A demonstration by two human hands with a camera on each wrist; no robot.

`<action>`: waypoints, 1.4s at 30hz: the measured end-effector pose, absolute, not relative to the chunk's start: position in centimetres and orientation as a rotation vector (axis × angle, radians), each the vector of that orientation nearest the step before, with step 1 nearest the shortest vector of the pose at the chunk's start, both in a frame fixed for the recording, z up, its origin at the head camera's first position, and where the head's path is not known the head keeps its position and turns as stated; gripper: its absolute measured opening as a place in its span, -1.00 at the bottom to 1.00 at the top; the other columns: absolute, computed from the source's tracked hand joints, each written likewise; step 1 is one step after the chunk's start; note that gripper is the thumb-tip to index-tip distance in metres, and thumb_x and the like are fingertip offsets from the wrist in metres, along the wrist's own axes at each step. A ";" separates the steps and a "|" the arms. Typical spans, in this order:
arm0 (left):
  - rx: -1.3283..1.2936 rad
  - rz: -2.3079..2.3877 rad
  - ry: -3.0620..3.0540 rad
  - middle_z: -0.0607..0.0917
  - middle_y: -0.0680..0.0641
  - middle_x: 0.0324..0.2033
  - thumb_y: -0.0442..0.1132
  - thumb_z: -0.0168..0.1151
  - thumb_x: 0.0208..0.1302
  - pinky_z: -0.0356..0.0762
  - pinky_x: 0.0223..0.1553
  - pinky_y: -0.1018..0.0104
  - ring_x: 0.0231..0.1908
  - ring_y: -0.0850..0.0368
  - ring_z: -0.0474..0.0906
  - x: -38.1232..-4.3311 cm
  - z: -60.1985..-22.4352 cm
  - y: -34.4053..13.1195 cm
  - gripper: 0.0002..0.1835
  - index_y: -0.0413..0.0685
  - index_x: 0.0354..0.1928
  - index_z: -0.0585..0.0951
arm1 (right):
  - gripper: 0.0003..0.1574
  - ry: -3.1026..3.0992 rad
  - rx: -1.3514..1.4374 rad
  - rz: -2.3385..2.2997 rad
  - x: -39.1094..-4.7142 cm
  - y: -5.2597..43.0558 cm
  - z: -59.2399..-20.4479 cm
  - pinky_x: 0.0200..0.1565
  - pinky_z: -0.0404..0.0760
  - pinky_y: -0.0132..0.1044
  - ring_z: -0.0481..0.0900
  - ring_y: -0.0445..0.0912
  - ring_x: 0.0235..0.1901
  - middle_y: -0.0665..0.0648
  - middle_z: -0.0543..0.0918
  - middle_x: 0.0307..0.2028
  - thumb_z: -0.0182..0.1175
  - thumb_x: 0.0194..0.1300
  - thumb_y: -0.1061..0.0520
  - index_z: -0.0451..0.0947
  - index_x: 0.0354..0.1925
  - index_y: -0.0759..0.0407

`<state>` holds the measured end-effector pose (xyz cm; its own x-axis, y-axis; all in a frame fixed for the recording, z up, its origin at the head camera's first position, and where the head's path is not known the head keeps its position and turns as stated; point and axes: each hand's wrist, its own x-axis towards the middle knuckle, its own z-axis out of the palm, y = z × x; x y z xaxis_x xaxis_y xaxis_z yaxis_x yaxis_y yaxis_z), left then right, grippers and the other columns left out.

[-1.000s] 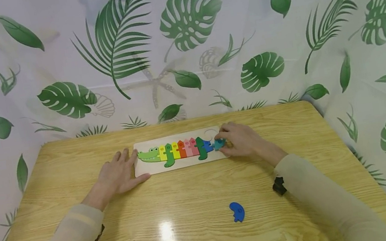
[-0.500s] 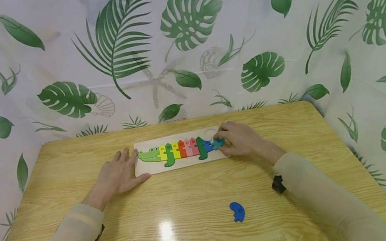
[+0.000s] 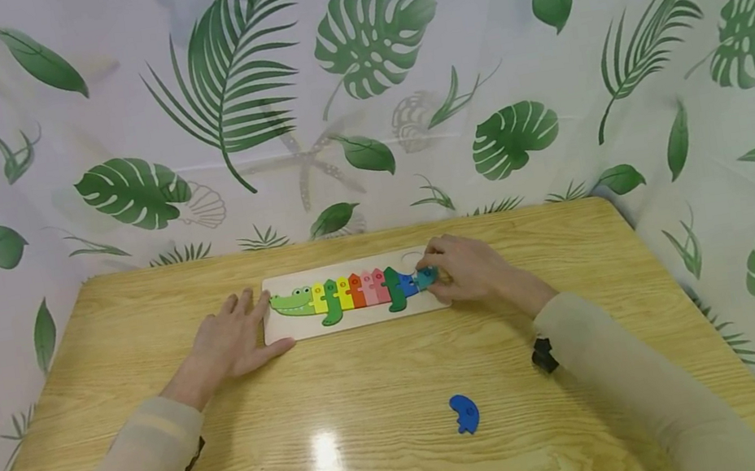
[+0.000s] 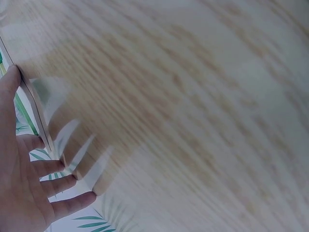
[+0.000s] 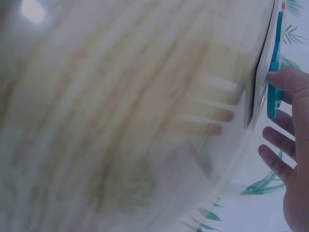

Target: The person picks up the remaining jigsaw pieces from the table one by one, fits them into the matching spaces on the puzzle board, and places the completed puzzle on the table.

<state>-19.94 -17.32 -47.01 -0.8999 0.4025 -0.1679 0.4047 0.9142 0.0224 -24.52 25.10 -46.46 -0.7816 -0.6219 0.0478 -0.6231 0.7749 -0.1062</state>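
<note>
A pale wooden puzzle board (image 3: 361, 319) lies near the back of the table, bearing a crocodile of green, yellow, red, pink and blue pieces. My left hand (image 3: 231, 342) rests at the board's left end, fingers spread, thumb at its near corner. At the other end my right hand (image 3: 467, 266) pinches a teal puzzle piece (image 3: 426, 277) between thumb and fingers, beside the blue piece (image 3: 406, 284) of the crocodile. In the right wrist view the teal piece (image 5: 273, 92) stands slightly raised over the board, with the other fingers stretched out past it.
A loose blue curved puzzle piece (image 3: 465, 413) lies on the near part of the wooden table (image 3: 273, 466), right of centre. Behind the table hangs a white cloth (image 3: 413, 180) printed with green leaves.
My right hand has shifted slightly with the teal piece, which now lies closer against the blue piece. My left hand stays where it was.
</note>
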 end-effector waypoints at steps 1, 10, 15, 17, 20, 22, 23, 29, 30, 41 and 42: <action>0.617 -0.019 2.907 0.26 -0.45 0.57 0.51 0.00 0.43 0.59 0.21 -0.41 0.49 -0.49 0.33 -19.9 -47.0 -17.3 0.07 -0.18 0.65 0.17 | -0.55 -2.954 1.039 0.178 -24.6 25.1 -46.5 -0.04 0.70 -0.08 0.64 0.00 -0.03 0.11 0.69 0.04 0.38 0.35 -0.05 0.72 0.16 0.01; 0.613 -0.027 2.903 0.26 -0.45 0.58 0.51 -0.01 0.43 0.59 0.21 -0.39 0.49 -0.48 0.33 -20.0 -46.9 -17.3 0.08 -0.18 0.65 0.16 | -0.54 -2.953 1.064 0.135 -25.2 25.1 -46.8 -0.08 0.69 -0.11 0.63 -0.02 -0.06 0.08 0.69 0.04 0.37 0.34 -0.08 0.72 0.17 -0.04; 0.612 -0.024 2.898 0.25 -0.45 0.58 0.53 -0.02 0.43 0.58 0.22 -0.40 0.50 -0.49 0.32 -20.1 -46.9 -17.2 0.09 -0.18 0.66 0.16 | -0.54 -2.963 1.058 0.129 -25.2 25.0 -46.8 -0.02 0.70 -0.09 0.63 0.01 -0.01 0.09 0.69 0.07 0.36 0.35 -0.08 0.71 0.18 -0.04; 0.611 -0.021 2.896 0.24 -0.45 0.58 0.53 -0.03 0.42 0.58 0.23 -0.41 0.50 -0.49 0.32 -20.1 -47.0 -17.2 0.09 -0.18 0.66 0.16 | -0.54 -2.966 1.058 0.123 -25.2 25.0 -46.8 -0.01 0.70 -0.08 0.63 0.02 0.00 0.09 0.69 0.07 0.35 0.36 -0.08 0.71 0.18 -0.04; 0.607 -0.020 2.891 0.23 -0.45 0.59 0.53 -0.02 0.42 0.57 0.23 -0.42 0.50 -0.50 0.31 -20.2 -47.0 -17.2 0.10 -0.18 0.66 0.14 | -0.53 -2.971 1.062 0.119 -25.1 24.9 -46.6 -0.01 0.69 -0.08 0.63 0.02 0.01 0.10 0.69 0.08 0.35 0.35 -0.07 0.71 0.19 -0.03; 0.604 -0.022 2.888 0.22 -0.45 0.59 0.54 -0.02 0.42 0.56 0.24 -0.42 0.51 -0.50 0.30 -20.3 -47.1 -17.3 0.10 -0.17 0.66 0.13 | -0.53 -2.977 1.066 0.121 -25.1 24.9 -46.5 -0.01 0.69 -0.07 0.63 0.03 0.02 0.10 0.69 0.08 0.35 0.35 -0.06 0.71 0.19 -0.03; 0.604 -0.022 2.887 0.22 -0.45 0.59 0.54 -0.02 0.42 0.56 0.24 -0.42 0.51 -0.50 0.30 -20.3 -47.1 -17.3 0.10 -0.17 0.66 0.13 | -0.53 -2.981 1.067 0.122 -25.1 24.8 -46.4 0.00 0.69 -0.07 0.62 0.03 0.02 0.10 0.69 0.08 0.35 0.34 -0.06 0.71 0.19 -0.02; 0.600 -0.016 2.890 0.23 -0.46 0.58 0.53 -0.03 0.42 0.56 0.23 -0.42 0.51 -0.50 0.30 -20.2 -47.0 -17.2 0.09 -0.17 0.66 0.15 | -0.52 -3.010 1.062 0.110 -25.2 24.6 -46.3 0.03 0.70 -0.06 0.62 0.03 0.04 0.10 0.68 0.09 0.33 0.35 -0.07 0.70 0.21 -0.04; 0.602 -0.018 2.891 0.23 -0.46 0.58 0.53 -0.03 0.42 0.57 0.23 -0.42 0.50 -0.50 0.30 -20.2 -47.0 -17.2 0.09 -0.18 0.66 0.15 | -0.52 -3.013 1.062 0.108 -25.2 24.6 -46.3 0.03 0.69 -0.06 0.62 0.03 0.03 0.10 0.68 0.09 0.33 0.35 -0.07 0.70 0.21 -0.04; 0.600 -0.016 2.890 0.24 -0.45 0.58 0.53 -0.03 0.43 0.58 0.22 -0.40 0.50 -0.49 0.31 -20.1 -47.0 -17.3 0.09 -0.17 0.66 0.16 | -0.51 -3.026 1.070 0.115 -25.3 24.5 -46.3 0.00 0.67 -0.06 0.60 0.04 0.01 0.11 0.67 0.10 0.32 0.36 -0.05 0.70 0.22 -0.03; 0.601 -0.016 2.891 0.24 -0.45 0.58 0.53 -0.03 0.42 0.59 0.21 -0.40 0.50 -0.49 0.31 -20.1 -47.0 -17.3 0.09 -0.17 0.66 0.16 | -0.51 -3.029 1.073 0.109 -25.3 24.5 -46.3 0.00 0.67 -0.06 0.60 0.03 0.01 0.11 0.67 0.11 0.31 0.36 -0.05 0.70 0.23 -0.04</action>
